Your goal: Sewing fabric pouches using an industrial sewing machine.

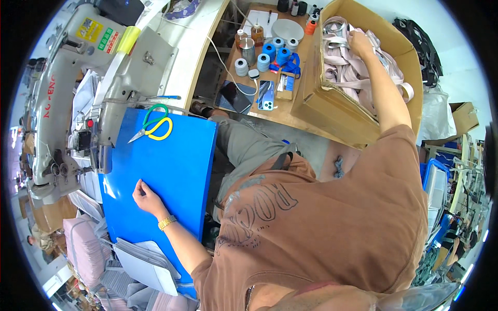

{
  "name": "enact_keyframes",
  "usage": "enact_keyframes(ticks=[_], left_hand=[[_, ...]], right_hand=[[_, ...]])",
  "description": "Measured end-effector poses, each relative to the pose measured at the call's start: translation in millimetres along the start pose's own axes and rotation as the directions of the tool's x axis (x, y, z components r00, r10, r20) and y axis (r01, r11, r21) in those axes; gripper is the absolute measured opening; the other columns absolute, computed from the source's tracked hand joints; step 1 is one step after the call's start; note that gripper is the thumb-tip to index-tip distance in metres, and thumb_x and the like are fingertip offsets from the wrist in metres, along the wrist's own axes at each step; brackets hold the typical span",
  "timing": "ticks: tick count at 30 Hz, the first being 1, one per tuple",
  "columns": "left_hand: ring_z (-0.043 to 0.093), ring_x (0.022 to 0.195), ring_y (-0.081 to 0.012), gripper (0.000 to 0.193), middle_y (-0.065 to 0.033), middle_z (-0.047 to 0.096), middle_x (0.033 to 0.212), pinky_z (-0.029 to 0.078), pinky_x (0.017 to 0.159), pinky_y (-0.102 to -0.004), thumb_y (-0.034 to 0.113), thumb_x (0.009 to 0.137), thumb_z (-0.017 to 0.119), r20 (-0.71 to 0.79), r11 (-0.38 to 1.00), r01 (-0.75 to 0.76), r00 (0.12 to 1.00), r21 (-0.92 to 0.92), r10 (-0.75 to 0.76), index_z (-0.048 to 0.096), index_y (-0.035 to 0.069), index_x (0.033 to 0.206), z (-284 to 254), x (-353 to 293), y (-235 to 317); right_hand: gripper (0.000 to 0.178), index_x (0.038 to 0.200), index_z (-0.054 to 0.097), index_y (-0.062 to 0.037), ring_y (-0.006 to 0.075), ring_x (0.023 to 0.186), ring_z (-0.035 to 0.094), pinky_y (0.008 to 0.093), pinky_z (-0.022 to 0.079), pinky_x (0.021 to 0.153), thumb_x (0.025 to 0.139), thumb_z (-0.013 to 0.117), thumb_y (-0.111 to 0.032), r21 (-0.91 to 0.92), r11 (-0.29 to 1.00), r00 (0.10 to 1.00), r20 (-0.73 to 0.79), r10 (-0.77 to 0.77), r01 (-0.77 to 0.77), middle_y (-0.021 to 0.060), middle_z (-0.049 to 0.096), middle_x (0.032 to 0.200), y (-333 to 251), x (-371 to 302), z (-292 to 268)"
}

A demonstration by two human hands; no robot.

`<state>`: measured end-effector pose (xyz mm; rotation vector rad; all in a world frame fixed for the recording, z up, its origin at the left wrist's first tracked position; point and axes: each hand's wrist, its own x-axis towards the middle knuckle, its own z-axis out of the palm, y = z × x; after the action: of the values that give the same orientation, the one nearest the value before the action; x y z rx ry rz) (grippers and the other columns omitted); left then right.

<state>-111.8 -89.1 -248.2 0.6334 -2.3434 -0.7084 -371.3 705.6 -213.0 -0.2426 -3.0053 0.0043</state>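
My left hand (148, 199), with a gold watch on its wrist, is over the blue tabletop (171, 171). Its fingers are curled together, and nothing shows in them. Farther up the same surface lie scissors (155, 124) with one green and one yellow handle. At the upper right, my right hand (360, 43) reaches into a cardboard box (332, 106) full of pale pink straps (353, 67). Its fingers are closed on a strap among the pile; the fingertips are partly hidden.
A sewing machine (98, 57) stands at the left of the blue top. Grey flat pieces (148, 264) are stacked at its near edge, beside pink bundles (85, 249). A wooden table (282, 116) holds thread spools (241, 67), bottles, a phone (265, 96) and a tablet (234, 97).
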Motion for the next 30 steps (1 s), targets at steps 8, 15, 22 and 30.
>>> enact_keyframes(ticks=[8,15,22,30], left_hand=[[0.064,0.089,-0.021,0.022,-0.01,0.069,0.101,0.051,0.081,-0.0347,0.019,0.095,0.066,0.002,0.997,-0.009,1.0,0.082,0.009,0.073,0.003,0.109,1,4,6],[0.064,0.092,-0.0244,0.02,-0.0117,0.068,0.1,0.051,0.082,-0.0361,0.015,0.093,0.066,-0.015,0.982,-0.164,0.986,0.091,0.166,0.072,0.003,0.108,0,-2,17],[0.06,0.116,-0.0331,0.044,-0.0158,0.064,0.126,0.046,0.101,-0.0427,0.021,0.082,0.077,0.192,0.756,-0.432,0.793,-0.492,0.578,0.065,0.006,0.122,-16,-17,259],[0.063,0.085,-0.0115,0.025,-0.0074,0.069,0.092,0.05,0.074,-0.0286,0.023,0.098,0.064,0.423,0.501,0.178,0.798,-0.847,0.429,0.065,-0.001,0.104,-78,-20,270]], right_hand=[[0.024,0.102,0.071,-0.002,0.039,0.102,0.069,0.0486,0.055,0.087,0.086,0.056,-0.012,-0.25,0.968,0.979,0.189,0.081,-0.032,0.0236,0.07,0.106,24,0,-7],[0.025,0.091,0.068,-0.011,0.0017,0.063,0.043,0.0224,0.034,0.055,0.1,0.059,-0.033,0.68,0.733,0.973,0.157,-0.169,0.018,-0.0105,0.054,0.072,-45,8,-132],[0.014,0.084,0.063,-0.0019,0.0231,0.06,0.062,0.0331,0.049,0.059,0.087,0.067,-0.015,0.646,0.219,0.422,-0.176,-0.889,0.731,0.0099,0.061,0.068,-299,-109,-240],[0.013,0.091,0.064,-0.0013,0.0226,0.068,0.061,0.0314,0.049,0.064,0.08,0.072,-0.002,0.487,-0.076,0.281,-0.617,-0.735,0.87,0.0092,0.063,0.075,-419,-170,-273]])
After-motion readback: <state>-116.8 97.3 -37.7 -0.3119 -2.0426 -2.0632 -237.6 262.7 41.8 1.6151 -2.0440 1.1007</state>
